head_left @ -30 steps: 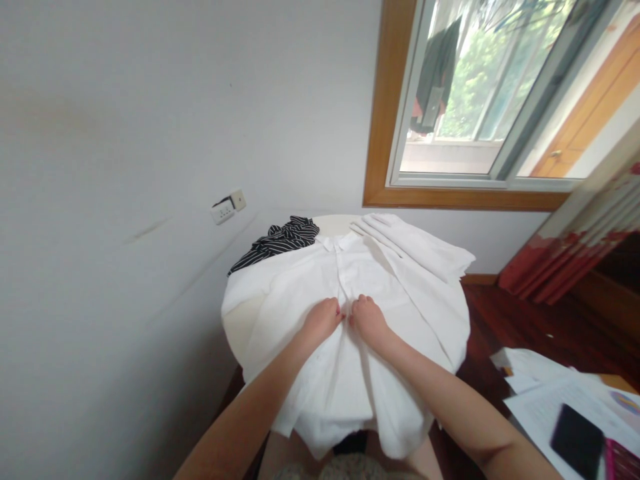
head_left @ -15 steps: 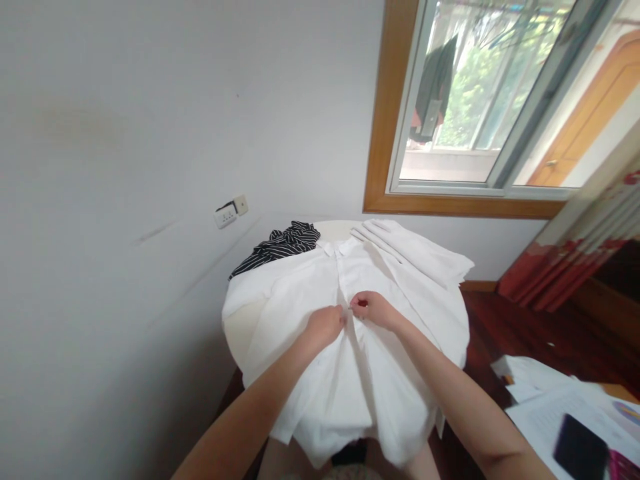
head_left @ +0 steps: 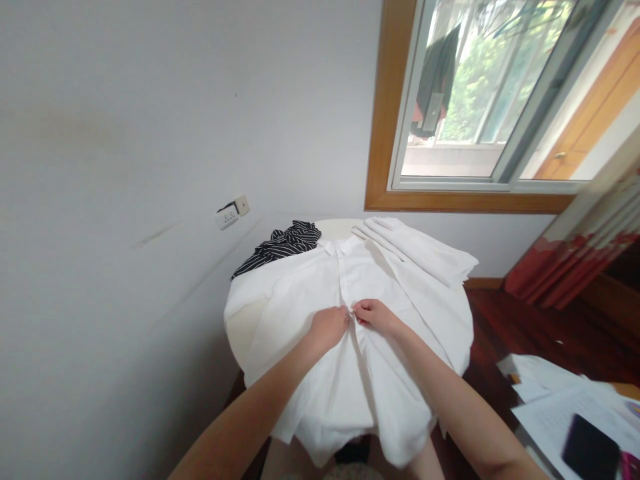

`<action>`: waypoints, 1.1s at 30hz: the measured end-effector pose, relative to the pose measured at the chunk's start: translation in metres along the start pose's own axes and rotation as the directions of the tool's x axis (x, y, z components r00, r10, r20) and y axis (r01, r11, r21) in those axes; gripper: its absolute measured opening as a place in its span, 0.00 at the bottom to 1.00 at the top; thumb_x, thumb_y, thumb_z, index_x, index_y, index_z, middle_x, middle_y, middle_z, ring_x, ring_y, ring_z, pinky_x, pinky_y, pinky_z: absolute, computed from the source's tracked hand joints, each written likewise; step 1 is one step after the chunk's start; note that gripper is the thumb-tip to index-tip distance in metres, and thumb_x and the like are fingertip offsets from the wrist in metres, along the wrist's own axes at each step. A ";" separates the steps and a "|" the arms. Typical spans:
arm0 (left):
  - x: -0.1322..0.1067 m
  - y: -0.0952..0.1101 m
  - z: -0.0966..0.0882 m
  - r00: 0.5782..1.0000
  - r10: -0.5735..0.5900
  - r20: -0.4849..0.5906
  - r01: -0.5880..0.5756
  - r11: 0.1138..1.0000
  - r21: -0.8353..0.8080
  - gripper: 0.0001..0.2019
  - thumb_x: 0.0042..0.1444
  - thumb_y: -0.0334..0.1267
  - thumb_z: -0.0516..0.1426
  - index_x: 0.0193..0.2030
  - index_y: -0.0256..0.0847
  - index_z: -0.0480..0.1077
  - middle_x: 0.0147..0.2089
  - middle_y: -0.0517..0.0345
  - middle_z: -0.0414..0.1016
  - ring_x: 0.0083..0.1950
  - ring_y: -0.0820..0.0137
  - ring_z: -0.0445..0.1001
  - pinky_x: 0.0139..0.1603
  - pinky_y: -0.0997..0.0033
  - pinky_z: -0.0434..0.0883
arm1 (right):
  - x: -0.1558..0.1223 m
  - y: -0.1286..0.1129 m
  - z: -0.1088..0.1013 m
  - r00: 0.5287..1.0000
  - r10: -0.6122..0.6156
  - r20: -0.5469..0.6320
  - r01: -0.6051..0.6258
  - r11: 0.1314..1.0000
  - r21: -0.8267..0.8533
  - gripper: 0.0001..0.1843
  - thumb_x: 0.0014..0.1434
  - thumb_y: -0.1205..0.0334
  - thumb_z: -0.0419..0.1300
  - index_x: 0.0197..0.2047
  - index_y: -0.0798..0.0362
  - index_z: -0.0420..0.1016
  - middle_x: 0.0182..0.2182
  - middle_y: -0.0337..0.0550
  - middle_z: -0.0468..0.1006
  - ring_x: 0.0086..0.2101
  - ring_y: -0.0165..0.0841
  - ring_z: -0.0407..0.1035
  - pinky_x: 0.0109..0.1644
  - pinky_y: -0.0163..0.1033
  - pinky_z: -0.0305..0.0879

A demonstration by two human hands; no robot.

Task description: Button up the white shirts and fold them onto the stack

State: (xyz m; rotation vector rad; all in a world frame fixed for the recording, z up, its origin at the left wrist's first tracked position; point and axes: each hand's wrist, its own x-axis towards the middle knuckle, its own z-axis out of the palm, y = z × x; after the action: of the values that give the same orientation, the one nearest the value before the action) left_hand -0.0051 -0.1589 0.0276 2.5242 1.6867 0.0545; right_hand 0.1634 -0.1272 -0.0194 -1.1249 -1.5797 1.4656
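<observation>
Round counter (head_left: 239, 327) by grey wall: white shirt (head_left: 320, 360) spread flat; left hand (head_left: 327, 328) and right hand (head_left: 373, 313) fingers pinch its placket.

White shirt (head_left: 320, 300) spread over round bench (head_left: 239, 327). Left hand (head_left: 327, 328) and right hand (head_left: 373, 313) pinch its front placket, fingertips nearly meeting. Striped garment (head_left: 283, 245) and folded white cloth (head_left: 420, 250) lie behind. Papers (head_left: 550, 407) at right.

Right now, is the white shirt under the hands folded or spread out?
Spread out. The white shirt lies flat, front up, collar away, hem hanging over the table's near edge; left hand and right hand pinch its placket.
</observation>
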 end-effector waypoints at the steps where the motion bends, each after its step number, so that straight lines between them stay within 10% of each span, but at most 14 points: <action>1: 0.001 -0.001 -0.001 1.000 0.004 0.000 -0.004 1.000 -0.011 0.15 0.62 0.39 0.45 0.43 0.37 0.71 0.39 0.45 0.76 0.42 0.60 0.76 0.39 0.65 0.67 | 0.000 0.000 0.000 1.000 -0.004 -0.002 0.004 1.000 0.006 0.11 0.49 0.56 0.59 0.24 0.55 0.69 0.16 0.33 0.66 0.19 0.23 0.56 0.23 0.30 0.48; 8: 0.010 -0.020 -0.011 1.000 0.010 -0.002 -0.010 0.913 -0.407 0.11 0.55 0.42 0.52 0.30 0.39 0.70 0.28 0.57 0.74 0.31 0.70 0.71 0.31 0.74 0.62 | -0.004 -0.002 0.003 0.999 -0.032 -0.038 0.032 0.999 0.015 0.08 0.48 0.58 0.58 0.26 0.55 0.70 0.16 0.32 0.66 0.19 0.23 0.55 0.23 0.31 0.47; 14: 0.016 -0.025 -0.011 0.967 0.034 0.252 0.200 0.508 -0.838 0.14 0.50 0.48 0.57 0.29 0.37 0.67 0.21 0.63 0.69 0.22 0.75 0.67 0.25 0.75 0.64 | -0.006 -0.010 0.003 0.997 -0.034 -0.070 0.035 0.999 0.003 0.10 0.47 0.57 0.59 0.28 0.56 0.71 0.17 0.32 0.66 0.18 0.23 0.54 0.23 0.31 0.47; 19: 0.015 -0.028 -0.012 0.917 0.123 0.379 0.326 0.318 -0.891 0.15 0.45 0.47 0.63 0.27 0.35 0.68 0.24 0.58 0.73 0.25 0.74 0.71 0.31 0.71 0.70 | -0.007 -0.011 0.003 0.997 -0.043 -0.072 0.041 0.999 -0.030 0.12 0.49 0.55 0.59 0.30 0.56 0.73 0.17 0.33 0.67 0.19 0.23 0.56 0.23 0.31 0.49; 33: 0.016 -0.046 0.005 0.894 0.281 0.348 0.316 0.152 -0.936 0.13 0.47 0.43 0.63 0.32 0.34 0.71 0.29 0.58 0.73 0.27 0.77 0.70 0.31 0.75 0.67 | -0.011 -0.017 0.005 0.988 -0.135 -0.072 0.118 0.972 -0.205 0.12 0.51 0.57 0.57 0.30 0.57 0.76 0.21 0.37 0.72 0.23 0.26 0.62 0.29 0.32 0.57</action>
State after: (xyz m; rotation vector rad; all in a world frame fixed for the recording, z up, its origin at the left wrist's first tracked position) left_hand -0.0411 -0.1272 0.0169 1.2532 0.8616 0.4064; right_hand 0.1608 -0.1387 -0.0023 -1.1598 -1.7340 1.1802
